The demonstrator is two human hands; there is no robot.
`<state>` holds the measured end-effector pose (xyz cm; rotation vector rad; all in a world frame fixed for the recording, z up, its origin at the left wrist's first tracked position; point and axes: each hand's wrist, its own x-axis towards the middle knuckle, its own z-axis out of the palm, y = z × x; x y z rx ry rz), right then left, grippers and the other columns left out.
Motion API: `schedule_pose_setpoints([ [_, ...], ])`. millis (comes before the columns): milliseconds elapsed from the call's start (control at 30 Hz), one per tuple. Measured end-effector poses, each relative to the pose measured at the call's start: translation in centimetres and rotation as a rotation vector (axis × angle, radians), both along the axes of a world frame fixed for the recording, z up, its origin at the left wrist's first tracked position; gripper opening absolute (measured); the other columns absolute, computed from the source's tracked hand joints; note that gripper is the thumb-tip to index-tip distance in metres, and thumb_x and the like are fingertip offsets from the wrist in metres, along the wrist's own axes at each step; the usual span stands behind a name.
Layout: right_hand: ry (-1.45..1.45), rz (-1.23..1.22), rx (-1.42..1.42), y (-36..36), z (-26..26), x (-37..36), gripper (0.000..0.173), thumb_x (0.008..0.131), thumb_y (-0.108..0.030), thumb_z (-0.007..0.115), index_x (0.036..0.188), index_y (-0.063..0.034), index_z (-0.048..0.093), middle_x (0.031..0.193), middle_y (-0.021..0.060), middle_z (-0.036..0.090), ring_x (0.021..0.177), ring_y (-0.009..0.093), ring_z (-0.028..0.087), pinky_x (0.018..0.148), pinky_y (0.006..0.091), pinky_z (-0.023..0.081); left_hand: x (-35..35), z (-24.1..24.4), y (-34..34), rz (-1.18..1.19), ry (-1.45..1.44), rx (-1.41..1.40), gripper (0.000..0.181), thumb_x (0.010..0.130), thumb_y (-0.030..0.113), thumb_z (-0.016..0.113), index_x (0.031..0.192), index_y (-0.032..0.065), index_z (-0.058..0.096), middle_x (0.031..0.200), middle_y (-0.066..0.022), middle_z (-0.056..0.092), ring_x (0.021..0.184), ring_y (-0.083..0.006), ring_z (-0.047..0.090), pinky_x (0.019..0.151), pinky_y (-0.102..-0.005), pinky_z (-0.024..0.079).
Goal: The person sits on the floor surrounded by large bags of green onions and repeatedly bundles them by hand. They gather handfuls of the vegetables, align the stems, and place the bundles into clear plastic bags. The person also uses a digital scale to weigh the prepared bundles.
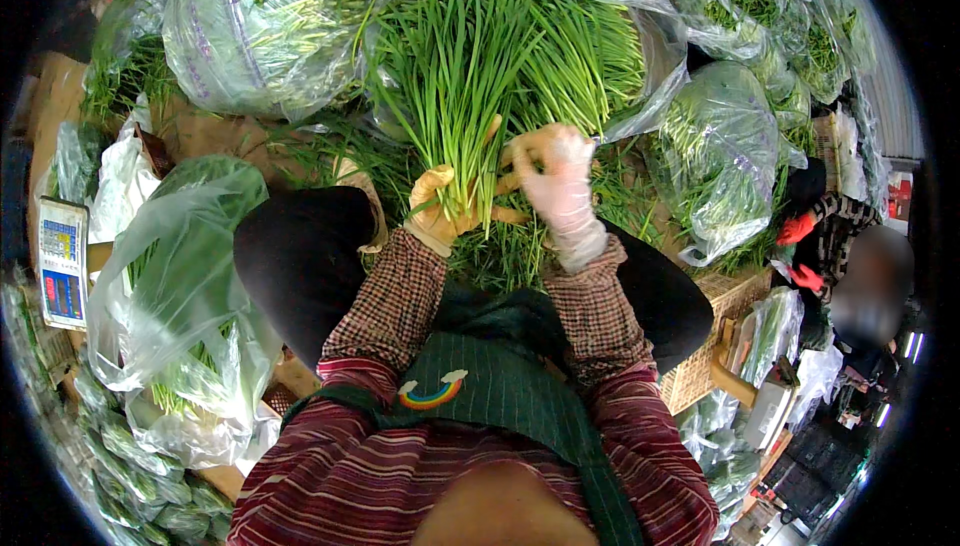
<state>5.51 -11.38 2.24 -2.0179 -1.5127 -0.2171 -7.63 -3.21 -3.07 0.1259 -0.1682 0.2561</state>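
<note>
My left hand, in a pale glove, holds the lower ends of a bunch of garlic chives, whose leaves fan upward. Close to its right side is my right hand, also gloved and slightly blurred, with bent fingers near the stems; whether it grips any of them I cannot tell. More garlic chives lie behind my right hand in an opened clear plastic bag. Loose green leaves cover the ground between my knees, below both hands.
Full plastic bags of greens stand at the upper left and right. A large clear bag and a digital scale are on the left. A woven basket stands by my right knee. A co-worker with red gloves is at far right.
</note>
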Motion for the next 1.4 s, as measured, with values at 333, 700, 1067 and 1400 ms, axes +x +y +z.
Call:
schedule_pose_setpoints([
  [333,0.004,0.103,-0.152,-1.7,0.0,-1.4,0.017,0.07,-0.018,0.066,0.085,-0.0104,0.061,0.085,0.0041,0.056,0.086,0.024,0.051,0.073,0.0384,0.036,0.5,-0.5,-0.1,0.082,-0.085,-0.087,0.08,0.074,0.022,0.056,0.141,0.0113,0.013,0.144,-0.0159,0.02,0.125,-0.0369,0.034,0.09,-0.0642,0.035],
  [700,-0.218,-0.009,0.055,0.0,-0.5,2.8,0.017,0.064,-0.013,0.066,0.078,-0.0139,0.055,0.08,0.0044,0.051,0.079,0.026,0.049,0.068,0.04,0.033,0.2,0.2,0.2,0.019,-0.074,-0.119,0.082,0.075,0.026,0.056,0.142,0.0135,0.011,0.143,-0.0172,0.022,0.126,-0.0372,0.032,0.089,-0.0731,0.024],
  [1067,-0.249,-0.339,0.439,-7.8,5.4,1.7,0.021,0.061,0.003,0.066,0.078,-0.0071,0.059,0.074,0.0057,0.06,0.065,0.024,0.054,0.062,0.0341,0.043,0.0,-5.2,0.5,0.022,0.142,-0.163,0.069,0.082,0.013,0.052,0.14,0.0091,0.016,0.135,-0.0218,0.034,0.092,-0.0262,0.052,0.08,-0.0434,0.046],
  [1400,0.673,-0.138,-0.877,-14.6,-7.8,-0.3,0.061,0.08,-0.03,0.056,0.131,-0.0022,0.036,0.128,0.0204,0.043,0.12,0.027,0.042,0.097,0.037,0.035,-0.9,4.0,1.4,0.342,0.462,0.58,0.028,0.076,0.001,0.058,0.104,0.0008,0.053,0.096,-0.012,0.056,0.056,-0.0115,0.05,0.047,-0.0253,0.042],
])
